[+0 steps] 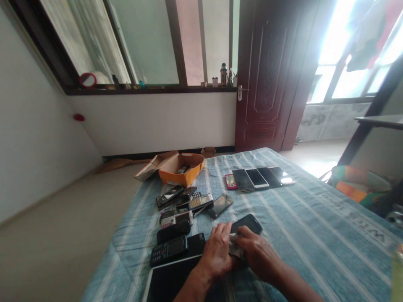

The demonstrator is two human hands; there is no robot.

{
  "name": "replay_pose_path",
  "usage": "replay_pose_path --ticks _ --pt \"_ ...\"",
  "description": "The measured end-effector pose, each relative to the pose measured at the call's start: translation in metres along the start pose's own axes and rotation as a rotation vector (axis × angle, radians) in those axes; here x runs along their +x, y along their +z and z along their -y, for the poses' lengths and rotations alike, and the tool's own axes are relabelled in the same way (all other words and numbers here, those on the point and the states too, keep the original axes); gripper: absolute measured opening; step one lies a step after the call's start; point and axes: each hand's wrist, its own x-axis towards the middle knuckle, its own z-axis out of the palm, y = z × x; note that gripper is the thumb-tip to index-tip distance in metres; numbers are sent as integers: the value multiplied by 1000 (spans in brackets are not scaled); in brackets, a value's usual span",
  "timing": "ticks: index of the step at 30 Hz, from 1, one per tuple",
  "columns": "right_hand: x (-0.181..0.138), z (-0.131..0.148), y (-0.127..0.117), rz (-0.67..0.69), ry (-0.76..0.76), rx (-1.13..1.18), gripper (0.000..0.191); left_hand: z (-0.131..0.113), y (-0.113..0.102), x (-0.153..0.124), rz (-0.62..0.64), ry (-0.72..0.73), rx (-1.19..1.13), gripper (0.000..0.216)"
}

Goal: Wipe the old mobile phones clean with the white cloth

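A dark smartphone (247,224) lies tilted between my two hands, its far end showing beyond my fingers. My left hand (216,250) is closed at its near left side, the fingers bent over the edge. In my right hand (258,252) a crumpled whitish cloth (235,246) is pinched against the phone's near part. The phone's near end is hidden under the hands. Just left of them lie a keypad phone (169,250), a black phone (197,244) and a white-edged tablet (173,279). Beyond my left hand rests a grey touchscreen phone (221,205).
Several old phones (198,202) are heaped at the left edge of the striped bed cover (302,235). Behind them stands an open orange box (182,178) with phones inside. A small red phone (231,181) and a white phone (257,178) lie in a row with dark ones.
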Motion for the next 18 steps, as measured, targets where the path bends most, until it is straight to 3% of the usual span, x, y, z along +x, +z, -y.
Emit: replay_pose_path --ticks 10,18 --pt "5 24 -2 64 -125 287 27 6 -3 -3 27 72 16 74" --pt "10 21 -2 32 -191 412 23 8 -5 -1 45 63 -8 87"
